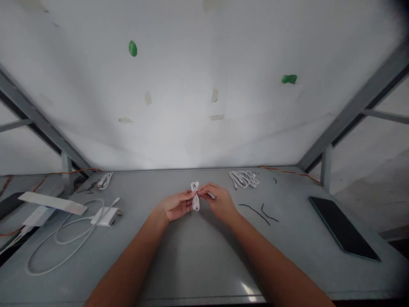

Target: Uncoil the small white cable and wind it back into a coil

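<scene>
A white cable [196, 203], folded into a small bundle, is held upright above the middle of the grey table. A dark twist tie [197, 192] circles its waist, with loops above and below. My left hand [177, 205] grips the bundle from the left between thumb and fingers. From the right, my right hand [220, 201] pinches at the tie, its fingertips closed there; the tie's end is mostly hidden by them. Nearest to my right hand on the table lie two loose black twist ties [255, 212].
More white cables [244, 179] lie coiled at the back right. A tablet-like dark slab [343, 228] rests at the right. On the left are a white charger with its cable [107, 216], a white strip [53, 202] and a bundled cable [104, 181]. A white wall [179, 140] stands behind.
</scene>
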The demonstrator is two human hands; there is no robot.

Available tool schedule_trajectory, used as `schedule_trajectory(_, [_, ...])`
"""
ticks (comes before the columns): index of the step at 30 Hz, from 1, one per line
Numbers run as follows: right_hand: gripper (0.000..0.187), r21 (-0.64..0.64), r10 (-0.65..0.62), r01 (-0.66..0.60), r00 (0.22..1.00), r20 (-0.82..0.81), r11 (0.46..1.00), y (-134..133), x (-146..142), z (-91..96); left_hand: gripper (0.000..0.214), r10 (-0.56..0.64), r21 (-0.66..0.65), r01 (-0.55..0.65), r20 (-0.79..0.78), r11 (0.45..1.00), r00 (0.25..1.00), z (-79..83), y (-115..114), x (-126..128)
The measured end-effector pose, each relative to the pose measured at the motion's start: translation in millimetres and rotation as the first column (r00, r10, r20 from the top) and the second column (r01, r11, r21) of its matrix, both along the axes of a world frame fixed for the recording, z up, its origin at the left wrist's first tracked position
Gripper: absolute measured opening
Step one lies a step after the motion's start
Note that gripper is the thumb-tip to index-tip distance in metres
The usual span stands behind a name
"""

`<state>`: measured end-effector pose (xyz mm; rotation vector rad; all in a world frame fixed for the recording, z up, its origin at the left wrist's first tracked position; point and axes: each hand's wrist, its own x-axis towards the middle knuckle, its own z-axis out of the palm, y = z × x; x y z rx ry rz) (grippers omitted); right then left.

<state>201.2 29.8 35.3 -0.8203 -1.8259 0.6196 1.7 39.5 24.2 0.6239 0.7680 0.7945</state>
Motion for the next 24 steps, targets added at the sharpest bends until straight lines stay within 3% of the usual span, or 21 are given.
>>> schedule_trajectory(3, [0.018, 0.004, 0.010, -0.010, 1.000, -0.004, 1.000, -0.6, 0.7, 1.2, 0.026, -0.004, -0.032, 0.005, 0.021, 0.999, 1.000, 0.4, -0.1, 0.5])
schedule_trajectory(9, [0.012, -0.075, -0.040, 0.045, 0.997, 0.069, 0.996, -5.6, -1.5, 2.6, 0.047, -0.034, 0.057, 0.035, -0.032, 0.998, 0.999, 5.4, -3.4, 2.7])
schedule_trajectory(15, [0.003, -0.315, -0.105, 0.089, 0.994, -0.035, 0.945, -3.2, -6.2, -6.9, 0.045, 0.067, 0.316, 0.005, -0.218, 0.949, 0.974, 12.1, -6.5, 10.2])
schedule_trajectory(17, [0.003, -0.407, -0.121, 0.080, 0.990, -0.076, 0.910, 1.2, -5.4, -11.3, 0.035, 0.174, 0.454, -0.022, -0.297, 0.891, 0.939, 13.8, -7.7, 12.9])
schedule_trajectory(18, [0.005, -0.448, -0.127, 0.072, 0.987, -0.095, 0.891, 3.9, -4.5, -13.4, 0.028, 0.246, 0.547, -0.017, -0.349, 0.837, 0.904, 14.8, -8.6, 14.0])
schedule_trajectory(21, [0.009, -0.538, -0.171, 0.067, 0.975, -0.145, 0.841, 11.2, -1.1, -17.8, 0.007, 0.485, 0.790, 0.119, -0.480, 0.602, 0.731, 18.2, -11.8, 15.5])
schedule_trajectory(22, [0.009, -0.548, -0.194, 0.079, 0.969, -0.155, 0.833, 12.7, -0.3, -18.1, 0.009, 0.522, 0.812, 0.180, -0.509, 0.556, 0.684, 19.2, -12.8, 15.4])
schedule_trajectory(23, [0.009, -0.547, -0.215, 0.095, 0.963, -0.161, 0.832, 13.5, 0.1, -17.7, 0.014, 0.518, 0.804, 0.228, -0.541, 0.549, 0.662, 19.8, -13.6, 15.1])
schedule_trajectory(24, [0.008, -0.533, -0.233, 0.113, 0.959, -0.163, 0.838, 13.5, 0.3, -16.5, 0.018, 0.471, 0.776, 0.252, -0.569, 0.578, 0.674, 20.1, -14.0, 14.8])
